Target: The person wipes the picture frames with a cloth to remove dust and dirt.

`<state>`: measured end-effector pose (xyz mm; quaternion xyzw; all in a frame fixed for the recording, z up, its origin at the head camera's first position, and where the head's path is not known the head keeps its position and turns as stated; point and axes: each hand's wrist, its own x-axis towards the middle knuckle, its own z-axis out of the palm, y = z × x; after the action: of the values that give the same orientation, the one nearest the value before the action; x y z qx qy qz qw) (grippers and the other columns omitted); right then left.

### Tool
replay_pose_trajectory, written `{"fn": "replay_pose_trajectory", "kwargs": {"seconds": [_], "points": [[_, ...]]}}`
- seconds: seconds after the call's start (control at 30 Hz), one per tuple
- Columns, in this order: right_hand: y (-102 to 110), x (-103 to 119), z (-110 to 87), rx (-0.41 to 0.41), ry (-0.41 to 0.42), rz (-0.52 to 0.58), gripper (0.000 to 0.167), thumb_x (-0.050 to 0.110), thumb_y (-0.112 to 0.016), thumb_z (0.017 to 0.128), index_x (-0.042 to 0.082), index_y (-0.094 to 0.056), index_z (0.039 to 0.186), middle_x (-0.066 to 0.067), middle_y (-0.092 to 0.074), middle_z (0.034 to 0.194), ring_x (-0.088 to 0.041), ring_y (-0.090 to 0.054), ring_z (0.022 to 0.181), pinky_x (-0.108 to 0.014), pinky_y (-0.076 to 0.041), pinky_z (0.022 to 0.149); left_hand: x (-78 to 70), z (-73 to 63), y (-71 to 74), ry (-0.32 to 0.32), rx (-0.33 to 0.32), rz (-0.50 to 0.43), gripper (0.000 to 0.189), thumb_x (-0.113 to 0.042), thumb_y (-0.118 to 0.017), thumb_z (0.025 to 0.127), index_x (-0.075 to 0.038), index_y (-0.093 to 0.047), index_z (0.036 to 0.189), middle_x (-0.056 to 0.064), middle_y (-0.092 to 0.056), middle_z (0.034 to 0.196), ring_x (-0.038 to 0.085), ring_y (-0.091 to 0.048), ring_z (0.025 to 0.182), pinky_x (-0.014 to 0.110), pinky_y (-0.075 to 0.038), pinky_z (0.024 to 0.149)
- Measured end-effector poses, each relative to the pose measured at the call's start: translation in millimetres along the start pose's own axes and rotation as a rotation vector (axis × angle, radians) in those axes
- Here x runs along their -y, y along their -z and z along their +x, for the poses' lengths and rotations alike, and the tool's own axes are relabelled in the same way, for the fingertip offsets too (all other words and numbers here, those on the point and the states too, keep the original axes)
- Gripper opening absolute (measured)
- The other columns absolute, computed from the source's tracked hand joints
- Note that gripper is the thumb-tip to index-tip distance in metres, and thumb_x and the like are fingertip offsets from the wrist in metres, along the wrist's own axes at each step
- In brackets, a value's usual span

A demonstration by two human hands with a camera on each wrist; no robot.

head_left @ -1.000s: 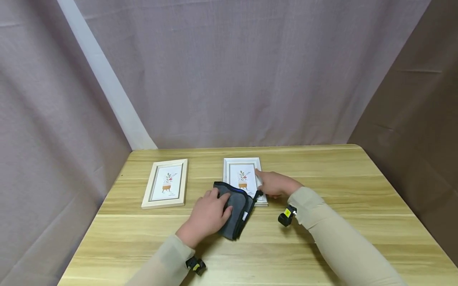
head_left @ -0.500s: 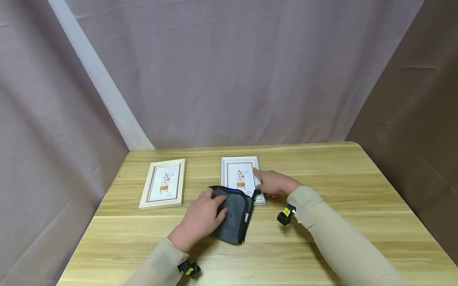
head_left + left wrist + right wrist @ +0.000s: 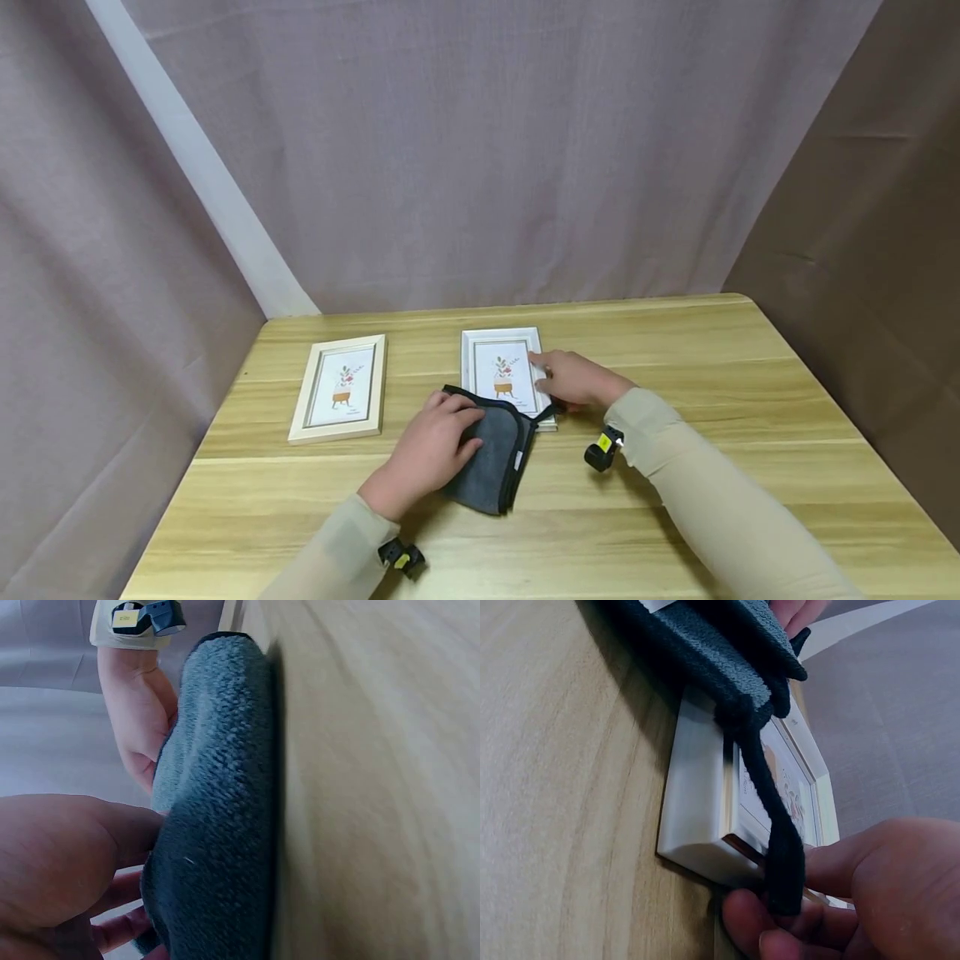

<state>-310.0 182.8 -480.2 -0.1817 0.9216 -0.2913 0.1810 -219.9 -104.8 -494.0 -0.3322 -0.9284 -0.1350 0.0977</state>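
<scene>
1. Pinching the white frame (image 3: 504,367) by its right edge: right hand (image 3: 579,379).
2. Left hand (image 3: 426,446): fingers bent over grey cloth (image 3: 491,467), which overlaps the frame's near edge; gripping or pressing, can't tell.
3. Likely step: wiping, frame braced; next calls for steady hold, cloth kept flat.
4. Cream frame (image 3: 341,387): beyond left fingers, leftward.

White picture frame (image 3: 501,369), plant print: flat, face up on wooden tabletop (image 3: 637,533). Grey cloth (image 3: 486,463), black-edged, white-tagged, black strap at one corner: folded, covering the frame's near left corner.
</scene>
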Motion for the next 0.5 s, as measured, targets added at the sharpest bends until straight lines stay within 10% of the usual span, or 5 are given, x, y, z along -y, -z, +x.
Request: {"fn": "replay_pose_trajectory", "kwargs": {"seconds": [0.13,0.37,0.5], "points": [[1.1,1.8,-0.3,-0.031,0.025,-0.016,0.063,0.010,-0.063,0.109,-0.005,-0.040,0.166,-0.031,-0.057,0.154,-0.018,-0.052,0.051,-0.036,-0.055,0.063,-1.7,2.7,-0.9,-0.017,-0.007,0.001,0.037,-0.028,-0.081,0.102,-0.009,-0.078,0.133,0.008,-0.073,0.130,0.030,-0.060,0.115,0.042,-0.052,0.099],[-0.7,4.5,0.2,-0.044,0.029,-0.058,0.063,0.011,-0.065,0.108,-0.007,-0.041,0.164,-0.028,-0.049,0.163,-0.029,-0.063,0.112,-0.045,-0.050,0.102,-8.7,5.9,-2.3,-0.015,-0.017,-0.001,0.033,-0.025,-0.082,0.102,-0.008,-0.078,0.130,0.008,-0.074,0.124,0.028,-0.061,0.114,0.041,-0.054,0.097],[-2.0,4.7,0.7,-0.048,0.021,-0.058,0.064,0.010,-0.064,0.108,-0.007,-0.040,0.165,-0.029,-0.056,0.157,-0.026,-0.065,0.090,-0.043,-0.052,0.095,-15.4,9.1,-3.5,-0.007,-0.002,0.048,0.034,-0.028,-0.081,0.102,-0.009,-0.078,0.131,0.006,-0.075,0.124,0.026,-0.062,0.114,0.043,-0.058,0.090]]}}
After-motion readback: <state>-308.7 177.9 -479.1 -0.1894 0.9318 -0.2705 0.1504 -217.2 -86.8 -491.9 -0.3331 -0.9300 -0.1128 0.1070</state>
